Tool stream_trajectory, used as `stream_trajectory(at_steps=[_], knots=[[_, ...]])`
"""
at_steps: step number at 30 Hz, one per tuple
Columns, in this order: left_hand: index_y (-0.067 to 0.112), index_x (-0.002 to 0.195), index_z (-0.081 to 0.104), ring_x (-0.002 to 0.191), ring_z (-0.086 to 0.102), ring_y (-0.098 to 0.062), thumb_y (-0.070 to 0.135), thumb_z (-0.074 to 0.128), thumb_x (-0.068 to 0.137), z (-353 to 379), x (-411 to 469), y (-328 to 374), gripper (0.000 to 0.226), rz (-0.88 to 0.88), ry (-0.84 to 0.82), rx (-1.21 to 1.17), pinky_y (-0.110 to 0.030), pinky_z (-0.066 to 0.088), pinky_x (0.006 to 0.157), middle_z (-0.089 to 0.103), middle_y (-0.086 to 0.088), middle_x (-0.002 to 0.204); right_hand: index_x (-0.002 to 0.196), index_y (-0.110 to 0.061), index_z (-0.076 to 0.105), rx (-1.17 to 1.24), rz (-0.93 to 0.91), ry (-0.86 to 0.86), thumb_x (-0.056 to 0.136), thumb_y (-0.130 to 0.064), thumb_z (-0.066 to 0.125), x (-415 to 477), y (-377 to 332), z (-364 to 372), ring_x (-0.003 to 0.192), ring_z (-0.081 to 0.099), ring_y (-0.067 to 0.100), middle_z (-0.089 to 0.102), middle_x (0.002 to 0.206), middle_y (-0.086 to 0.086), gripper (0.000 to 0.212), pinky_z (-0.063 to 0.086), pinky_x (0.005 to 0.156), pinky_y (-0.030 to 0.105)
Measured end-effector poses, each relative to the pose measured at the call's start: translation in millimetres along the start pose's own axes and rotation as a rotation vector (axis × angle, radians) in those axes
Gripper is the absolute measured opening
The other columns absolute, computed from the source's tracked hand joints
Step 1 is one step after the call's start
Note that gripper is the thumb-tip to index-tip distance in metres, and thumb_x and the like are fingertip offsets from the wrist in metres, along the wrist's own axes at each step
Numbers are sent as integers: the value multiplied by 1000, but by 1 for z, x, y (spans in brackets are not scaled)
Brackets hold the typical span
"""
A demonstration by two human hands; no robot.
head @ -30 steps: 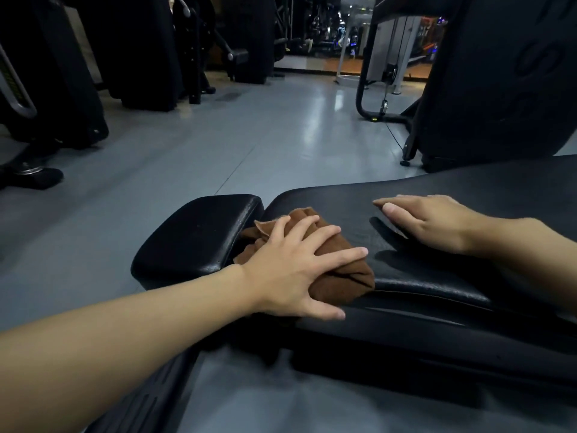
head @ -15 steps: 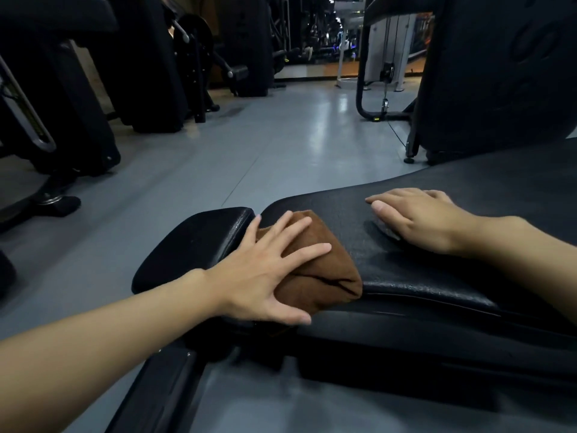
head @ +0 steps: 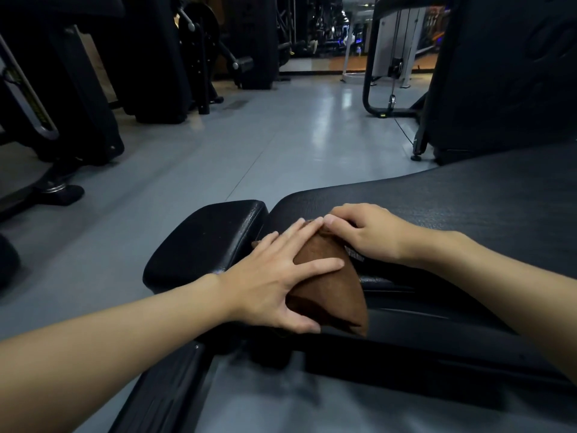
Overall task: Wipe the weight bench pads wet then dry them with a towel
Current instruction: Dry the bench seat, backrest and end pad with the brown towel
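Note:
A folded brown towel (head: 331,292) lies on the near end of the long black bench pad (head: 468,207) and hangs over its front edge. My left hand (head: 274,282) presses flat on the towel with fingers spread, the thumb along its lower edge. My right hand (head: 368,235) is at the towel's far corner, its fingers curled and pinching the cloth there. A smaller black pad (head: 206,245) sits just left of the towel, separated from the long pad by a narrow gap.
The bench's dark frame (head: 406,354) runs below the pads. Grey gym floor (head: 249,145) stretches ahead. Black exercise machines (head: 78,104) stand on the left and a large one (head: 499,73) on the right behind the bench.
My right hand has slid left across the long pad and taken hold of the towel's far corner. My left hand stays pressed on the towel, which now hangs further over the front edge.

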State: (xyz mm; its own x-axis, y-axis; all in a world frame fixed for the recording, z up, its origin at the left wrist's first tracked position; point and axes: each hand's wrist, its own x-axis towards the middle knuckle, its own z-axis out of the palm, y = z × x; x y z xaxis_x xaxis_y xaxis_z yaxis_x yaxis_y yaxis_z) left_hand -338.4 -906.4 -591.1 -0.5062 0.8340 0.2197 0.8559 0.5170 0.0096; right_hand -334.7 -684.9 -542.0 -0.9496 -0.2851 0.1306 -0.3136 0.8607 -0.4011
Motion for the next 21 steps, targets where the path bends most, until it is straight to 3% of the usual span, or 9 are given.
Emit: stream_trajectory(at_steps=[2, 5, 9, 13, 16, 21], knots=[[51, 151, 15, 150, 17, -39, 73, 63, 71, 5, 5, 0, 96, 30, 27, 31, -60, 31, 111, 7, -16, 165, 91, -23, 61, -58, 1, 3, 102, -44, 33, -4, 9, -7, 91, 57, 15, 64, 91, -8, 36, 41, 98, 46], [44, 150, 26, 141, 32, -39, 59, 74, 68, 8, 15, 4, 96, 76, 106, 42, -57, 37, 107, 26, -17, 159, 109, -25, 62, -169, 51, -18, 100, -50, 28, -15, 26, -21, 103, 54, 12, 62, 108, -9, 44, 30, 110, 47], [42, 148, 31, 138, 33, -39, 55, 71, 68, 8, 33, 21, 90, 123, 134, 21, -55, 38, 108, 31, -18, 157, 119, -22, 60, -267, 130, -74, 98, -55, 18, -34, 49, -46, 124, 50, 13, 59, 127, -9, 58, 17, 115, 49], [43, 149, 32, 141, 31, -41, 60, 64, 72, 7, 73, 60, 85, 153, 118, 17, -56, 38, 106, 29, -18, 157, 143, -37, 47, -379, 226, -99, 101, -53, 18, -68, 81, -81, 146, 25, 4, 36, 156, -17, 53, 9, 119, 51], [42, 149, 34, 142, 29, -41, 65, 64, 72, 4, 101, 89, 86, 166, 132, 5, -56, 36, 108, 29, -18, 157, 149, -44, 36, -438, 276, -124, 96, -58, 16, -104, 110, -109, 149, 15, 1, 24, 161, -20, 58, 10, 121, 45], [40, 146, 36, 143, 28, -39, 75, 52, 71, -2, 134, 127, 85, 207, 127, -36, -60, 36, 107, 30, -15, 158, 148, -43, 37, -466, 377, -56, 83, -71, 8, -158, 149, -155, 148, 17, 1, 26, 159, -20, 77, 15, 121, 48]])
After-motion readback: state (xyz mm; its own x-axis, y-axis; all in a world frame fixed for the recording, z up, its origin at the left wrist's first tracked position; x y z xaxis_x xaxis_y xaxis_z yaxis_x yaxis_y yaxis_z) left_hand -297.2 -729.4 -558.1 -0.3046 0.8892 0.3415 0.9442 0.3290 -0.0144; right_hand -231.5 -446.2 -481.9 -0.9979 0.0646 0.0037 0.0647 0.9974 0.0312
